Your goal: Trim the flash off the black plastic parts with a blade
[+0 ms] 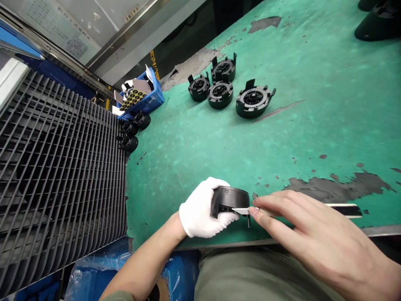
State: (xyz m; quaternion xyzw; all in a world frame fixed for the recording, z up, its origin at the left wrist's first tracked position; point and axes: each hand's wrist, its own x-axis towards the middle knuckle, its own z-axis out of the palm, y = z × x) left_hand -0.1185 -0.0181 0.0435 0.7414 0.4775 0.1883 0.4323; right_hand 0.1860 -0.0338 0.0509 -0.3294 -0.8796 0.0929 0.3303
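within the left hand (200, 211) sits a part-hidden housing (233, 197).

Near the front edge of the worn green tabletop (288, 142), the white-gloved left hand (203, 209) partly hides a round black plastic housing (233, 196); at its far right, dark curved objects (380, 25) (full shapes untellable) are cut off.

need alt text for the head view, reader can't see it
A white-gloved left hand holds a round black part while the bare right hand holds a thin white piece at its edge. More round black parts sit on the worn green table.
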